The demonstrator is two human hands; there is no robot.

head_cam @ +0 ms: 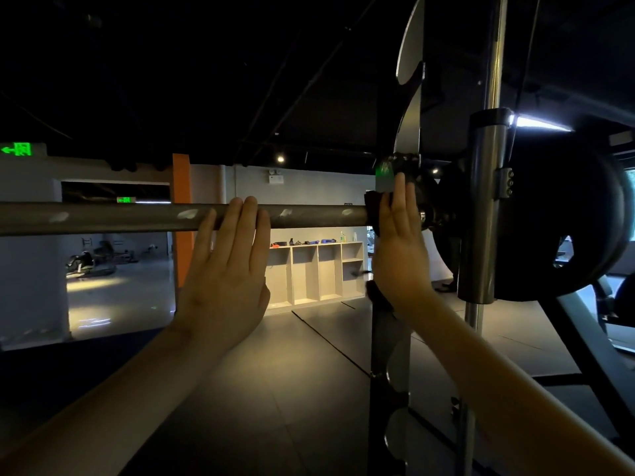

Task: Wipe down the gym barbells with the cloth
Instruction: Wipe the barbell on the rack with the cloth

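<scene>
Barbell [309,216] first: it runs level across your view from the left edge to the rack on your right, long axis straight left to right, with pale smudges along the grey shaft. Your right hand [400,249] is at its right end, just inside the collar. The fingers are straight and together, pressing the dark cloth [375,207] flat against the shaft, and a tail of cloth hangs below the heel of your palm. Whether your thumb hooks behind the shaft cannot be told.

Your left hand [226,276] sits nearer the middle, apart from the right, fingers straight and laid over the top of the shaft, holding nothing. The smudged length lies to the left of the cloth hand. The next stroke, by my judgement, must travel leftward along the axis, and your left hand stands in its path.

Just right of the cloth stand the rack upright [484,201] and the black weight plate [567,235], leaving little room that way. Beyond, a shelf unit [316,273] stands at the far wall, with an orange pillar [182,201] and a green exit sign [17,149] to its left.
</scene>
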